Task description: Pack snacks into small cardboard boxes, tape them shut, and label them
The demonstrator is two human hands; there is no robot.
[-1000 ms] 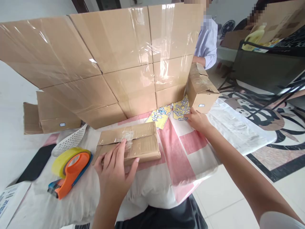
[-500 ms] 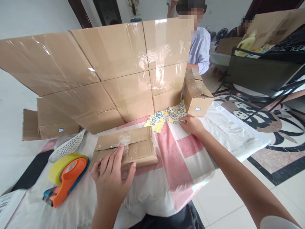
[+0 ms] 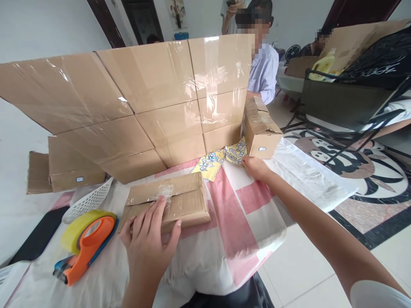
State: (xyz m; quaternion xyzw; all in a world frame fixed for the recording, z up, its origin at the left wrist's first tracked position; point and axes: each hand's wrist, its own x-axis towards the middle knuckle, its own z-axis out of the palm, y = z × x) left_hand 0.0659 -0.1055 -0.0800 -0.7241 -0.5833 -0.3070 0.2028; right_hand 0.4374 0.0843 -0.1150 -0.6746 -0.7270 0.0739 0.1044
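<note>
The right yellow sheet (image 3: 236, 153) lies on the far part of the cloth-covered worktop (image 3: 231, 218), between the left yellow sheet (image 3: 210, 167) and a cardboard carton (image 3: 262, 128) on the right. The right hand (image 3: 257, 167) appears closed on its near right corner, thumb and finger together. The left hand (image 3: 149, 233) lies with fingers apart across the flat cardboard box (image 3: 170, 201) on the near side, resting on it without gripping.

The sheet looks bent near the hand, so a sharp pull at that corner could crease or tear it. If the small labels on it are loose, tilting could send them sliding. The two sheets lie close together, so dragging one may shift the other. Pressing hard with the left hand could dent the box along its taped seam.

Whether the labels are loose, stuck or printed cannot be told, and their marks are too small to read. The underside of the right hand's grip is hidden. The left hand covers the box's near left part, the cardboard screen (image 3: 144, 85) blocks what stands behind it, and a printed paper (image 3: 14, 278) at near left is cut off.
</note>
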